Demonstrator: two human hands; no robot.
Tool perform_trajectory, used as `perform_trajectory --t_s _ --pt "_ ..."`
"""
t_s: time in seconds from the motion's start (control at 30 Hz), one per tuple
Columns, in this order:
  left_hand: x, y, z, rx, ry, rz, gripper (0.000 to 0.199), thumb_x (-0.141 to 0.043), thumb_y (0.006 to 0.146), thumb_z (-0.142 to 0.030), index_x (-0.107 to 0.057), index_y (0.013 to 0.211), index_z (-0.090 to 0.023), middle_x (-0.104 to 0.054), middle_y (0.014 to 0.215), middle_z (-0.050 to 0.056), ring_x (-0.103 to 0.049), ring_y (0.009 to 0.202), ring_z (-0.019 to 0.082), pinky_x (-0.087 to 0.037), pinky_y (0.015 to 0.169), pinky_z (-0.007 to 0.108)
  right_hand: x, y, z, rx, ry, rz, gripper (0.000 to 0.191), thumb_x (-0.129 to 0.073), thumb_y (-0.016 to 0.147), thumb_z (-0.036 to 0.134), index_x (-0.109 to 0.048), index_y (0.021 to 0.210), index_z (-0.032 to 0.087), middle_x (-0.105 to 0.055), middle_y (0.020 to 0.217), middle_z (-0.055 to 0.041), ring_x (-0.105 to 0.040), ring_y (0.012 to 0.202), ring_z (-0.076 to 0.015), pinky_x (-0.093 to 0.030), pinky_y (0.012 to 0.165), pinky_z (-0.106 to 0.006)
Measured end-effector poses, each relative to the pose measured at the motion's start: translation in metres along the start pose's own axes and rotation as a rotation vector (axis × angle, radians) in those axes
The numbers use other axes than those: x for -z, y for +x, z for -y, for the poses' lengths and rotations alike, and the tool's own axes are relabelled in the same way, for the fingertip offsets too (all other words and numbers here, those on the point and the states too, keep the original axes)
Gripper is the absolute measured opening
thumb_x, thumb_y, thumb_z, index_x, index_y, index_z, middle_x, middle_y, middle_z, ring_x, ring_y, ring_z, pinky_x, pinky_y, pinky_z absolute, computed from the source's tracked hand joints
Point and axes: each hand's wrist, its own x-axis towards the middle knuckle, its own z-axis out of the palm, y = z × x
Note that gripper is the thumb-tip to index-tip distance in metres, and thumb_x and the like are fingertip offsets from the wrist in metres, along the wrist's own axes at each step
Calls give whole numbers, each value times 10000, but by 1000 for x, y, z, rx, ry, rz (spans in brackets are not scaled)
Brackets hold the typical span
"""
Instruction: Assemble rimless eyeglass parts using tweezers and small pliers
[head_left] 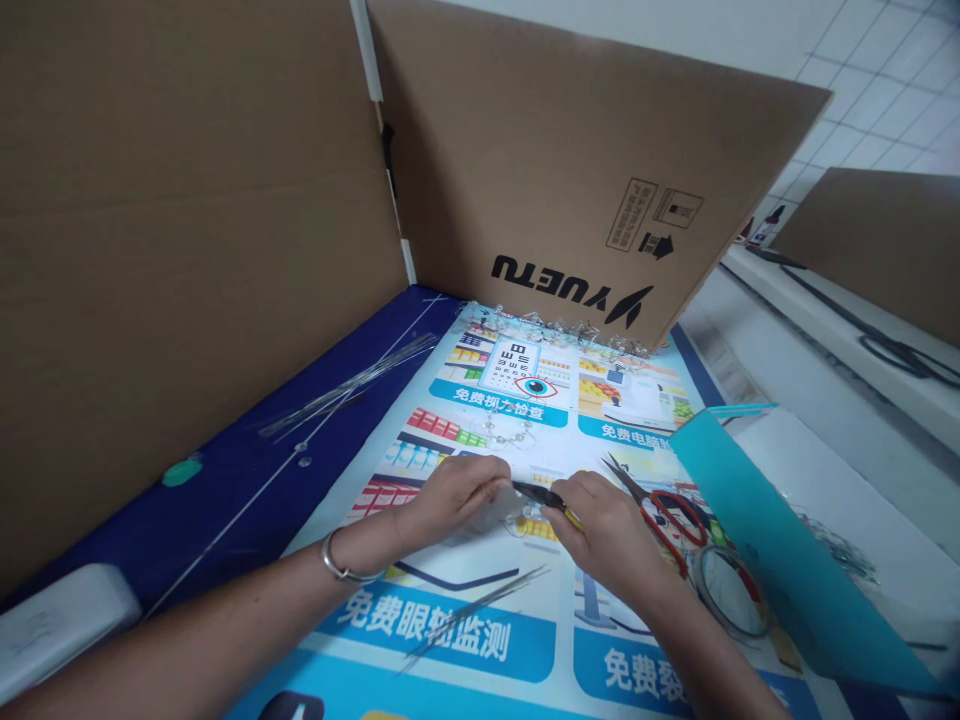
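Printed paper poster sheet (480,640) with blue panels and Chinese text covers the worktop; both hands work near its middle, toward the near edge.

Left hand (456,497), a silver bangle (339,560) on the wrist: fingers (487,478) curled and closed, pinching a small transparent piece (513,516), its shape hard to make out. Right hand (604,532): fingers (579,496) closed around slim pliers with black jaws and yellow handles (550,498). The pliers' tip sits at or just beside the left fingertips; contact not clear.

Just beyond the hands, a beaded wire loop (510,430) lies on the sheet. Right of the right hand, red-handled steel scissors (667,520) lie touching a clear tape roll (729,592). A thin bundle of metal wires (472,612) lies near the hands, on the near side.

A teal plastic folder (780,545) overlaps the right edge of the sheet. Clear plastic scraps (562,330) line the far edge, against an upright brown cardboard panel (570,150) printed "YUETU".
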Motion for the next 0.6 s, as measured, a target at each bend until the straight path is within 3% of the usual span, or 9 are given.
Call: perform_trajectory --t_s 0.2,0.43,0.6 --pt "1 1 -2 5 -45 -2 250 -334 882 -310 -510 765 -176 -552 669 -1 -478 618 104 -336 601 216 -1 0 -1 -11 36 27 173 -432 850 320 -551 867 196 -576 843 -49 -510 810 -162 -378 692 -253" --pt "4 5 -10 193 -324 14 198 -377 862 -315 -492 797 -167 -534 638 -18 -481 594 92 -367 576 199 -12 -2 -3 -58 86 23 185 -435 846 335 -561 890 207 -585 842 -38 -521 804 -158 -375 688 -241" --pt "3 8 -9 254 -468 27 200 -423 841 -346 -480 792 -160 -523 633 -29 -457 557 76 -358 539 188 -20 -2 -3 -102 112 4 189 -432 848 330 -561 916 209 -581 847 -37 -521 809 -157 -374 696 -241"
